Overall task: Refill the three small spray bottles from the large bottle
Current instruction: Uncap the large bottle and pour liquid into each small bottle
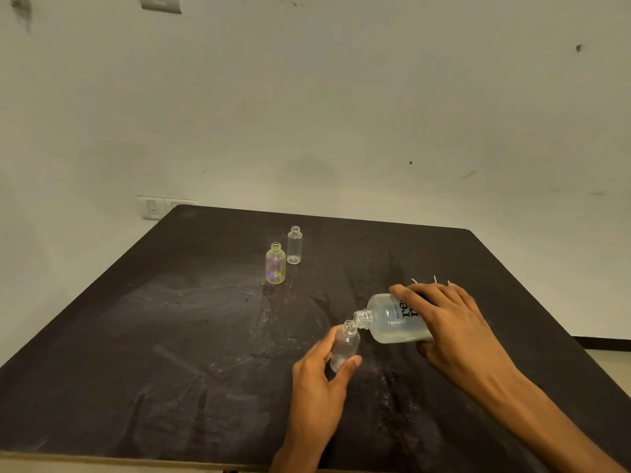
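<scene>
Tilted almost flat, the large bottle (396, 319) is clamped in the right hand (454, 322), its mouth touching the neck of a small bottle (345, 346) that is pinched by the left hand (317, 373), near the right edge of the tabletop (136, 336). Two more small bottles (276, 264) are set upright, uncapped, towards the far edge.

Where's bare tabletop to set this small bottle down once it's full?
Bare table lies left of the left hand, nearer than the two standing bottles. It is crowded by the right hand and large bottle.
</scene>
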